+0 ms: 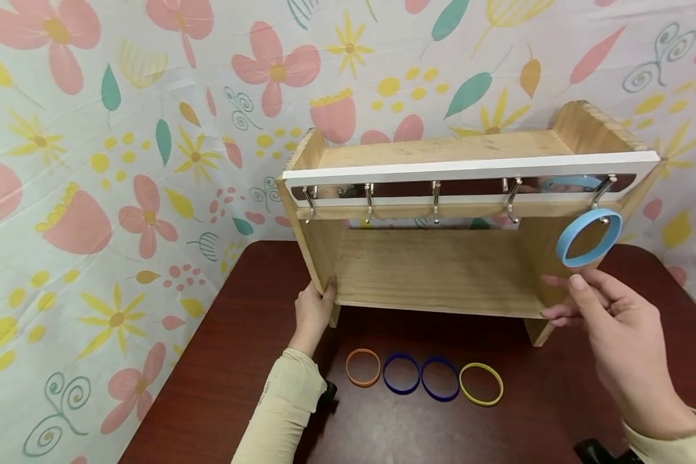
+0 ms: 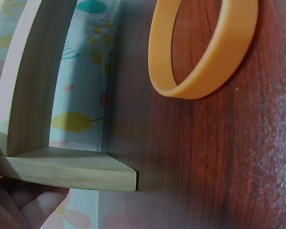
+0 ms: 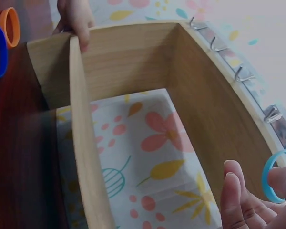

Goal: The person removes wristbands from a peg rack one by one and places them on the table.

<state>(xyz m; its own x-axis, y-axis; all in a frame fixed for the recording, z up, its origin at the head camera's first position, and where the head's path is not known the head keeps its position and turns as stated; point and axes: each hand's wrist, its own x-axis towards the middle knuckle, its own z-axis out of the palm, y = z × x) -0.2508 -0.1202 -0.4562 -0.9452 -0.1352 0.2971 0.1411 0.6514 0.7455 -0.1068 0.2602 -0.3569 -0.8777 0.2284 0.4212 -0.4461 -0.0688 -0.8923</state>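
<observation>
A light blue wristband [image 1: 564, 248] hangs at the rightmost hook of a wooden shelf [image 1: 429, 270]. Just below it is my right hand [image 1: 626, 328], thumb and fingers loosely bent. Whether a fingertip still touches the band is hard to tell; in the right wrist view the thumb overlaps the light blue band [image 3: 267, 183]. My left hand [image 1: 313, 312] grips the shelf's lower left side, with fingers partly hidden behind the wood [image 2: 66, 174]. Nearest to it on the table lies an orange wristband [image 1: 348, 370].
Two dark blue wristbands [image 1: 402, 391] and a yellow wristband [image 1: 481, 403] lie in a row with the orange one on the dark red table [image 1: 220, 380]. Metal hooks [image 1: 435, 203] line the shelf's white front rail. A flowered cloth [image 1: 151, 129] hangs behind.
</observation>
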